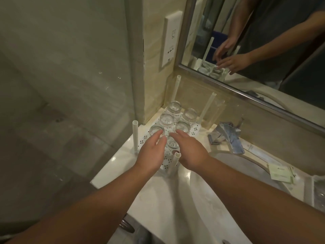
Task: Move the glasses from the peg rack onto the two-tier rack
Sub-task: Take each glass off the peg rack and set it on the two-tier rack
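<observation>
Several clear glasses [166, 119] stand upside down on a white perforated rack [195, 129] with tall corner posts, in the counter's far left corner. My left hand [152, 152] hovers over the rack's near side, fingers spread, its fingertips touching the near-left glass [155, 129]. My right hand [190, 152] reaches in from the right, fingers apart, just over the nearest glass [172, 144], which sits between both hands. Neither hand grips anything. The rack's lower tier is mostly hidden under my hands.
A chrome tap [226, 134] stands right of the rack, above the white basin [219, 187]. A mirror [255, 41] runs behind the counter. Paper sachets [281, 175] lie at the right. A glass shower screen [70, 85] borders the left.
</observation>
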`<state>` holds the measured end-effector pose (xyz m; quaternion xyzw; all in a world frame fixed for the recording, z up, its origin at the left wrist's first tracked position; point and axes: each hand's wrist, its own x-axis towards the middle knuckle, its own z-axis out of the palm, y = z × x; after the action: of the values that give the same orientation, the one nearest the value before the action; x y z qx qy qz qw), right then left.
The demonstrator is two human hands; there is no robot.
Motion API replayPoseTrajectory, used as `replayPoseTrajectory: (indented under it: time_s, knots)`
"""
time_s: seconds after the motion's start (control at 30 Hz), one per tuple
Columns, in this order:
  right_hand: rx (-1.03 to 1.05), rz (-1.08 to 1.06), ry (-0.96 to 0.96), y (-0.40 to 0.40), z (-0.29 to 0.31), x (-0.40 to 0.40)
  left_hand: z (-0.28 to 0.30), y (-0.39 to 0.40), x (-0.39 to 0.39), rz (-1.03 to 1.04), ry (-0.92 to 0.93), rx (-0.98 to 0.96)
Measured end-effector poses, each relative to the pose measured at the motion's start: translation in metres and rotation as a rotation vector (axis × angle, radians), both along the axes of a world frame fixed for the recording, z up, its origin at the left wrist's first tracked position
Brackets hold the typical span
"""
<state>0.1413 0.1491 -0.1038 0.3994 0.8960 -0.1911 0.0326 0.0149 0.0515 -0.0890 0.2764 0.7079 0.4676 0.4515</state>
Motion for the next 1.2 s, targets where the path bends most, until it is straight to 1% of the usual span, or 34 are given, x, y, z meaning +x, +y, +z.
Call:
replayPoseTrajectory:
  time_s: [0.17, 0.27, 0.43, 0.63, 0.77, 0.87, 0.97, 1.1, 1.2]
  knots:
    - [-0.011, -0.004, -0.051, 0.004, -0.011, -0.009, -0.011, 0.005, -0.002, -0.08, 0.024, -0.003]
    - [0.016, -0.006, -0.063, 0.005, -0.015, -0.012, -0.015, 0.007, -0.003, -0.101, 0.097, -0.004]
    - [0.057, -0.026, -0.117, 0.01, -0.014, -0.015, -0.016, 0.002, -0.001, -0.087, 0.169, 0.002]
    - [0.022, 0.013, -0.134, 0.011, -0.015, -0.016, -0.017, -0.002, 0.005, -0.087, 0.139, -0.002]
    - [0.054, 0.021, -0.142, 0.01, -0.015, -0.017, -0.014, -0.004, 0.009, -0.045, 0.058, -0.002]
    - [0.068, 0.011, -0.155, 0.01, -0.012, -0.016, -0.006, -0.004, 0.011, 0.004, -0.038, -0.024]
    - [0.067, 0.004, -0.124, 0.012, -0.004, -0.012, 0.004, -0.003, 0.013, 0.05, -0.118, -0.018]
    - [0.083, -0.001, -0.071, 0.016, 0.016, -0.007, 0.013, -0.002, 0.013, 0.094, -0.163, -0.017]
    - [0.113, -0.01, -0.032, 0.018, 0.036, -0.004, 0.022, -0.001, 0.013, 0.155, -0.286, -0.029]
